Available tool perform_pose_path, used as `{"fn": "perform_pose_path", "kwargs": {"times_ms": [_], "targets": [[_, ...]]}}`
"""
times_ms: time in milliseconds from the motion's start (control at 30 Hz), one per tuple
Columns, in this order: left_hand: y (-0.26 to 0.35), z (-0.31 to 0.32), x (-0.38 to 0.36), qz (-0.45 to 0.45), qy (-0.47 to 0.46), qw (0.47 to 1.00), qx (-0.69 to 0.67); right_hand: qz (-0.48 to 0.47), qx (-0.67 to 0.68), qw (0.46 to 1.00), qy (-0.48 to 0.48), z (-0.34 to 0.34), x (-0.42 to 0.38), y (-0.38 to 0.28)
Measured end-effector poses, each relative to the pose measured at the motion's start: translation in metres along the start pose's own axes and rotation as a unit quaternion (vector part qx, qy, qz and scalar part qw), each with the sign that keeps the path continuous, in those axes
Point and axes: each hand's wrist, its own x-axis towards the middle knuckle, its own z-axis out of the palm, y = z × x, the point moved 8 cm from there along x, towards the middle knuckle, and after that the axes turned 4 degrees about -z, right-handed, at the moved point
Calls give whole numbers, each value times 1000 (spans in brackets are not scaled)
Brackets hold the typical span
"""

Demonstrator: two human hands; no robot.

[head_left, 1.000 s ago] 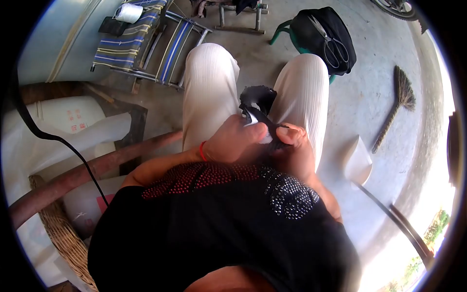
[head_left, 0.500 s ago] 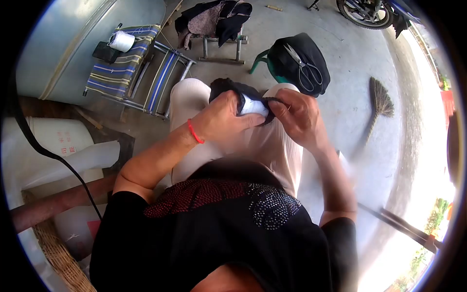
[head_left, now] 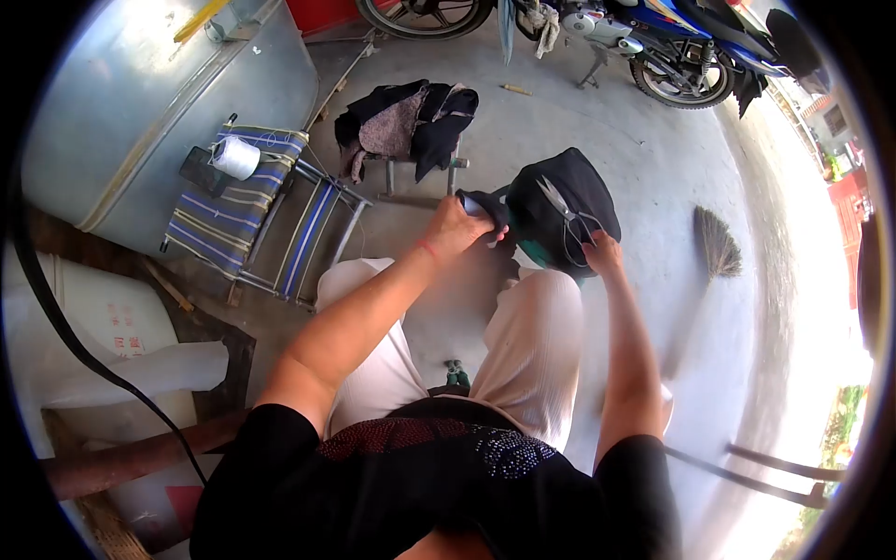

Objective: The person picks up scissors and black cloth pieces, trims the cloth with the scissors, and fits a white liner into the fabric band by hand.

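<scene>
My left hand [head_left: 455, 231] is closed round a bundle of black cloth [head_left: 485, 207], with a pale blue-white piece showing inside its fold, above the gap between my knees. Further right, my right hand [head_left: 603, 252] has its fingers closed on the handle loops of the scissors [head_left: 566, 213]. These lie with their silver blades pointing up and left on black fabric [head_left: 595, 187], which covers a green stool [head_left: 534, 250].
A striped folding chair [head_left: 224, 207] at left holds a white thread spool [head_left: 235, 158] and a dark case [head_left: 203, 172]. Dark clothes [head_left: 397, 126] lie on a small stool ahead. A motorcycle [head_left: 691, 56] stands at the top; a broom [head_left: 716, 245] lies at right.
My right hand has let go of the black cloth and moved right to the scissors. My left hand has moved slightly forward with the bundle. The view has tilted up, showing more of the motorcycle.
</scene>
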Motion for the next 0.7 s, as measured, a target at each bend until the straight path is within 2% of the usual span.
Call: {"fn": "perform_pose_path", "kwargs": {"times_ms": [67,133,267,300,367,433,467,533,567,700], "targets": [[3,-3,8,43,5,992,119,15,15,999,-31,19,-5,6],[14,-7,7,91,68,974,198,29,-8,999,-25,20,-12,-6],[25,-5,8,114,83,972,186,71,-58,996,-5,21,0,0],[20,-6,11,112,72,974,182,59,-73,995,-43,23,3,-2],[13,-7,16,111,60,977,174,29,-87,994,-62,15,5,-6],[4,-4,22,62,30,993,95,0,-120,989,-83,6,8,-12],[4,-1,21,63,27,994,89,3,-125,989,-81,5,7,-15],[3,2,16,-8,38,999,-31,-45,-41,998,-5,-9,8,-33],[3,2,15,-18,38,998,-52,-69,8,997,-25,5,12,-30],[-1,2,16,-25,2,997,-77,-56,-79,995,11,9,17,-40]]}}
